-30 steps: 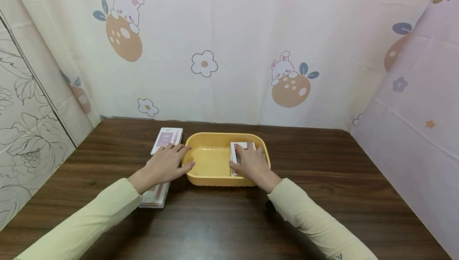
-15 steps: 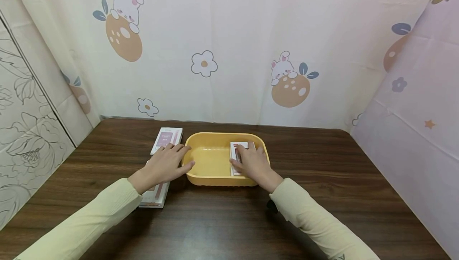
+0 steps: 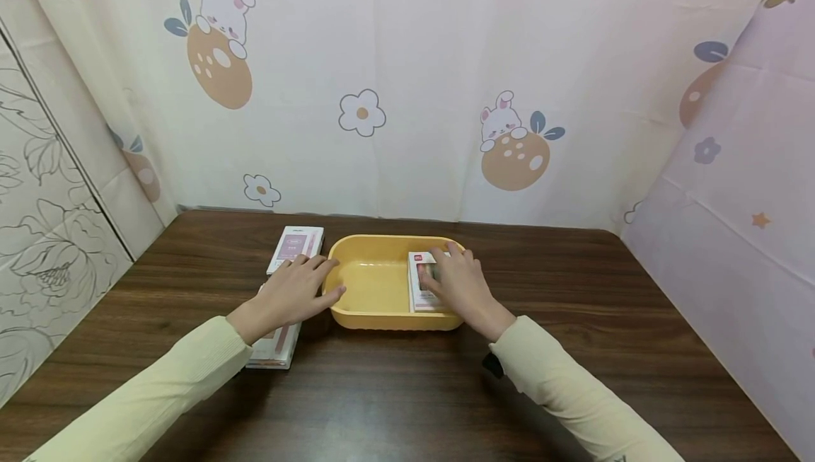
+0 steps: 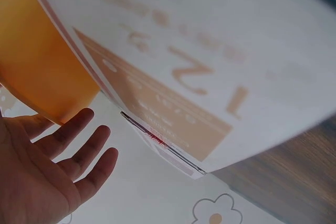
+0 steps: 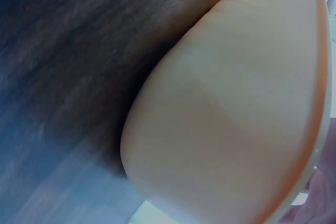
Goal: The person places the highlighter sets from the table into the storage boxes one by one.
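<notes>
A printed curtain (image 3: 420, 179) spans the upper part of the frame, behind the table (image 3: 605, 320). The yellow tray (image 3: 395, 322) sits at centre, probably so that both hands reach it equally. The left hand (image 3: 286, 301) extends over the tray's left rim, fingers spread, holding nothing; contact with the rim cannot be confirmed. The right hand (image 3: 463, 289) arches over the right rim, probably to clear the tray wall. Its fingers are apart and loosely bent, with no pinch visible; whether the pads touch the box below cannot be told. Left of the tray, the near pack (image 3: 272, 350) lies partly under the left forearm and the far pack (image 3: 296, 243) beyond it, presumably within easy left-hand reach. The box (image 3: 422, 299) lies face up inside the tray's right end, possibly to use that end wall as a stop.
</notes>
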### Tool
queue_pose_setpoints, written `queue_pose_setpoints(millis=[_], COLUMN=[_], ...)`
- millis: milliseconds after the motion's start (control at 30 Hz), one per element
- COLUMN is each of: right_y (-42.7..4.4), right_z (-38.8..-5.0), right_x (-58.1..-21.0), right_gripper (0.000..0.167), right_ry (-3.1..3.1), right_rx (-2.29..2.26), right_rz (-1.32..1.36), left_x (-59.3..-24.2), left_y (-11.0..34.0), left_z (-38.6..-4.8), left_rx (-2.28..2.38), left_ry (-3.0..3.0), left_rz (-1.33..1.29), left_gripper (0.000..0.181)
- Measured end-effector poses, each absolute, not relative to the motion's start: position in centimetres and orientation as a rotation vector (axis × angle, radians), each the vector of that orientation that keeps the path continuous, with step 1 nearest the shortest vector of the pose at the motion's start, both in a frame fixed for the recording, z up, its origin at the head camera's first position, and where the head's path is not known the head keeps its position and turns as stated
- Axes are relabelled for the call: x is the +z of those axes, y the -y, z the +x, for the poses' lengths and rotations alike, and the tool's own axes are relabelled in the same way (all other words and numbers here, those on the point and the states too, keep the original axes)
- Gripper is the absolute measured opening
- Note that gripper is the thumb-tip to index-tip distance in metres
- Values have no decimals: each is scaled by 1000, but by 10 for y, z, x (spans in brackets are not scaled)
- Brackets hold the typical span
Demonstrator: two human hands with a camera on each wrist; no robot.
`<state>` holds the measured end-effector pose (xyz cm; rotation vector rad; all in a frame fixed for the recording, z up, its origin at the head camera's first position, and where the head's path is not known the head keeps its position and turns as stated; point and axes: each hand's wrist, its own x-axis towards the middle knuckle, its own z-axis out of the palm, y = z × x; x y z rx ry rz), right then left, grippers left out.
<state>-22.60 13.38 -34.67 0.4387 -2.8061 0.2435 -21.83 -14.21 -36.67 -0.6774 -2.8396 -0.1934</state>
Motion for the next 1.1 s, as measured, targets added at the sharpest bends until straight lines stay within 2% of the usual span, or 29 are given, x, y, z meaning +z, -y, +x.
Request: queue_pose_setpoints(millis=[400,1100], right_y=[-154,-183], right_z=[-227,-234], right_x=[-342,-355], right_gripper=[43,42], right_ry=[2761,2786], right_rx=[327,374], right_rz=[423,342], left_x=[-369,-370], left_y=[143,144], left_z=[-219,-220], left_rx=[-183,-188], left_ry=[2838,2815], left_rz=[-679,-687], left_gripper=[56,56])
